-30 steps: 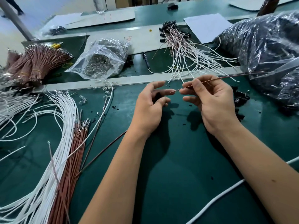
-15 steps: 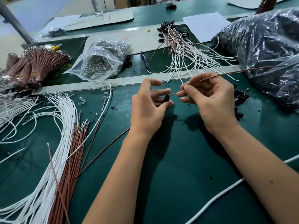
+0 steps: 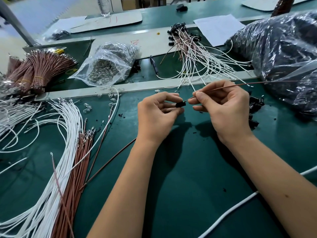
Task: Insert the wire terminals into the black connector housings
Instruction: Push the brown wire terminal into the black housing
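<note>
The left hand now pinches the black connector housing in plain view; the right hand pinches the brown wire, its terminal seemingly just entering the housing.

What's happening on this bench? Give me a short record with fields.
left hand: pinches a black connector housing
right hand: pinches a brown wire near its tip
wire tip: at the housing's opening; whether it is seated cannot be told
loose stock: white wires and brown wires lie left on the green mat
finished pile: wired housings farther back
</note>
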